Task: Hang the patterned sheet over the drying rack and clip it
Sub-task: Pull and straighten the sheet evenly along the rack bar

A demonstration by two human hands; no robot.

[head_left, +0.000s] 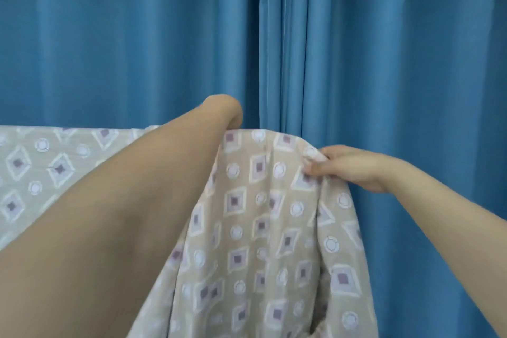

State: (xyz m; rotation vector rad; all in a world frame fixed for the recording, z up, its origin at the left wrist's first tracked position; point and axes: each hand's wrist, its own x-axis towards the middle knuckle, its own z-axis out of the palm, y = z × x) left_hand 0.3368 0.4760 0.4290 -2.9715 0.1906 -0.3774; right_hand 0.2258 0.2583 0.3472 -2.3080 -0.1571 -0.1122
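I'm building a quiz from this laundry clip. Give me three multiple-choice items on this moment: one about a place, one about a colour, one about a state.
1. Where is the right hand?
A. On the sheet's right edge near the top
B. Flat against the curtain
C. Down at the sheet's bottom hem

2. What colour is the curtain behind?
A. Red
B. Blue
C. White

3. How does the patterned sheet lie?
A. Folded in a neat stack
B. Rolled into a ball
C. Draped from a top line, hanging in folds

Answers: 1 A, its fingers pinch the bunched edge there. 2 B, blue pleats fill the background. 3 C, the cloth falls from a straight top edge, where the left hand reaches over it; no clips or rack show.
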